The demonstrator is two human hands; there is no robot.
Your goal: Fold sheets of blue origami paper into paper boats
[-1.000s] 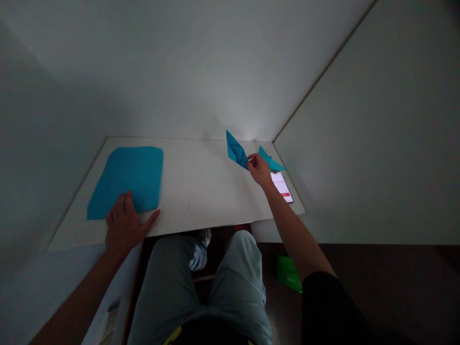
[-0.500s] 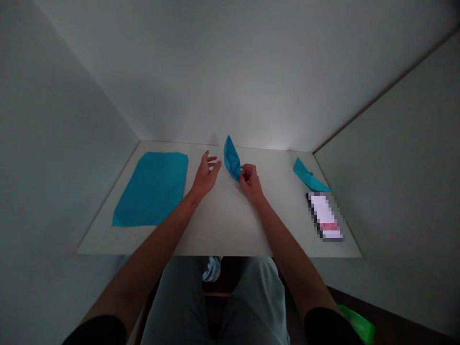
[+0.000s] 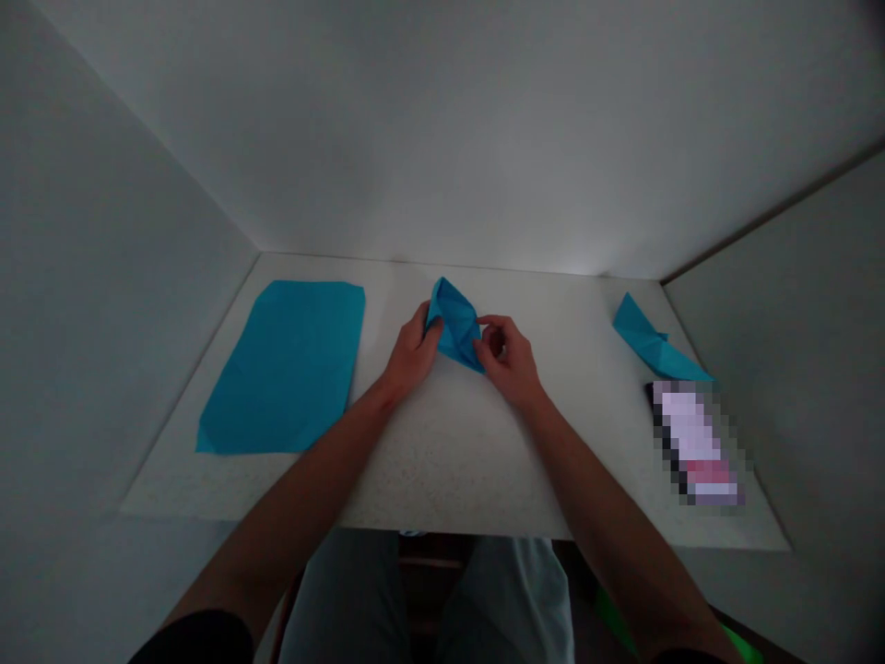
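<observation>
Between my hands, above the middle of the white table, is a folded blue paper boat (image 3: 457,321), tilted so its creased hollow shows. My left hand (image 3: 413,349) grips its left side, with the thumb on the near face and the other fingers behind. At the boat's lower right end, my right hand (image 3: 510,360) pinches the paper between thumb and fingers. Left of my left hand, a flat blue sheet stack or sheet of paper (image 3: 283,364) with cut-looking corners lies on the table; whether it is several sheets I cannot tell.
A second folded blue paper boat (image 3: 654,343) lies at the table's right side. Just nearer to me is a phone with a blurred screen (image 3: 695,443). Walls close in the white table (image 3: 442,470) at the back, left and right. Something green (image 3: 615,620) shows below the table, lower right.
My left hand, open and apart before, has moved right and taken hold of the boat. The boat has turned and been spread wider. The whole view has shifted slightly.
</observation>
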